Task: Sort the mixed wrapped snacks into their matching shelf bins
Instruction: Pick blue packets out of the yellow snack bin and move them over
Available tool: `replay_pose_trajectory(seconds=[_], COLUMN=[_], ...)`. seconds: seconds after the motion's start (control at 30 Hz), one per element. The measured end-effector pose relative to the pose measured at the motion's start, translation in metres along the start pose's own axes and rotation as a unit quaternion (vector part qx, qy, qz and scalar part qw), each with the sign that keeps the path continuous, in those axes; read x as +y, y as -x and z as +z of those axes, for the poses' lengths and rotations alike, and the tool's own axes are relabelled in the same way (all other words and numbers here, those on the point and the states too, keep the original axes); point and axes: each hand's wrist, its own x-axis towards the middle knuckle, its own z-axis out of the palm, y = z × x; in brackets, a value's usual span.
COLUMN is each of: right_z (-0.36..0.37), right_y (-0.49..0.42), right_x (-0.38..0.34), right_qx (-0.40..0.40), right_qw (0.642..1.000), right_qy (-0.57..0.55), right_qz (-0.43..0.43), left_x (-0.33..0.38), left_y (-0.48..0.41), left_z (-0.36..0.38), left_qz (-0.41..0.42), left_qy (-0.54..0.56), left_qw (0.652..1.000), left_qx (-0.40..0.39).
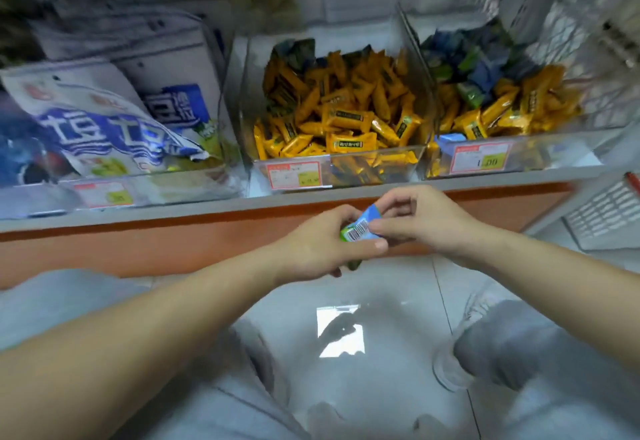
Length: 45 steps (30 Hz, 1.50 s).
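Note:
A small blue and green wrapped snack [362,226] with a barcode is held between both hands in front of the shelf edge. My left hand [318,249] grips its lower green end, and another green piece pokes out below the palm. My right hand [426,218] pinches the blue upper end. Straight ahead, the middle clear bin [346,166] is full of orange wrapped snacks [346,107], with a few dark green ones at the back. The right clear bin [519,155] holds orange snacks mixed with blue and green ones [474,69].
A left bin [104,190] holds large white and blue bags [104,121]. Price tags [294,175] sit on the bin fronts. An orange shelf base [173,245] runs below. My knees and a shiny tiled floor [346,301] lie beneath; white wire racks [606,211] stand at the right.

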Motion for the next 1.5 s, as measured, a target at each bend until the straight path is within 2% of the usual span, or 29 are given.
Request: replay_pose_trajectory(seconds=[0.1,0.2,0.23,0.3,0.37,0.43,0.53,0.6,0.73,0.8,0.87,0.97,1.0,1.07,1.1,1.13,1.2,1.23,1.3,1.37,1.5], right_z=[0.005,0.005,0.005,0.009,0.017,0.03,0.05,0.056,0.054,0.049,0.04,0.009,-0.003,-0.016,-0.014,-0.005,0.025,0.04,0.061,0.064,0.056], right_y=[0.0,-0.016,-0.026,-0.052,-0.084,-0.116,-0.157,-0.172,-0.179,-0.176,-0.174,-0.177,-0.178,-0.18,-0.18,-0.179,-0.174,-0.175,-0.182,-0.192,-0.204], right_x=[-0.054,-0.098,-0.11,-0.128,-0.142,-0.149,-0.148,-0.138,-0.124,-0.124,-0.131,-0.151,-0.156,-0.159,-0.158,-0.156,-0.151,-0.147,-0.134,-0.13,-0.131], right_qx=[0.028,0.066,0.075,0.065,0.045,-0.007,-0.091,-0.101,-0.095,-0.102,-0.062,0.073,0.108,0.165,0.184,0.175,0.053,-0.026,-0.115,-0.117,-0.144], right_qw=[0.997,0.981,0.974,0.967,0.946,0.914,0.87,0.858,0.817,0.812,0.828,0.845,0.839,0.8,0.784,0.782,0.82,0.835,0.815,0.796,0.81], right_qy=[-0.007,0.062,0.082,0.12,0.231,0.344,0.456,0.485,0.527,0.521,0.487,0.445,0.46,0.525,0.536,0.528,0.491,0.49,0.539,0.57,0.547], right_qz=[-0.078,-0.173,-0.197,-0.217,-0.225,-0.217,-0.162,-0.133,-0.214,-0.243,-0.271,-0.287,-0.269,-0.238,-0.252,-0.281,-0.29,-0.25,-0.178,-0.164,-0.156], left_x=[0.03,0.042,0.042,0.034,0.02,0.006,-0.007,-0.011,-0.011,-0.011,-0.01,-0.011,-0.011,-0.011,-0.011,-0.011,-0.01,-0.009,-0.009,-0.009,-0.01], left_y=[0.025,0.042,0.045,0.048,0.048,0.047,0.048,0.048,0.044,0.043,0.042,0.042,0.043,0.043,0.043,0.043,0.042,0.042,0.043,0.044,0.047], left_z=[-0.028,-0.073,-0.089,-0.117,-0.136,-0.147,-0.152,-0.153,-0.156,-0.157,-0.158,-0.16,-0.161,-0.162,-0.162,-0.162,-0.163,-0.163,-0.163,-0.163,-0.163], left_qz=[0.078,0.144,0.148,0.126,0.087,0.061,0.051,0.053,0.06,0.066,0.071,0.062,0.06,0.059,0.059,0.058,0.058,0.058,0.056,0.057,0.056], left_qy=[-0.011,-0.15,-0.188,-0.193,-0.179,-0.126,-0.051,-0.038,-0.038,-0.038,-0.031,-0.042,-0.045,-0.049,-0.052,-0.052,-0.051,-0.048,-0.039,-0.035,-0.038], left_qw=[0.993,0.962,0.944,0.916,0.89,0.88,0.885,0.892,0.902,0.904,0.907,0.913,0.916,0.917,0.917,0.917,0.918,0.918,0.92,0.923,0.932], left_qx=[0.085,0.175,0.226,0.329,0.411,0.454,0.46,0.448,0.425,0.421,0.415,0.4,0.395,0.392,0.392,0.391,0.39,0.39,0.386,0.378,0.356])
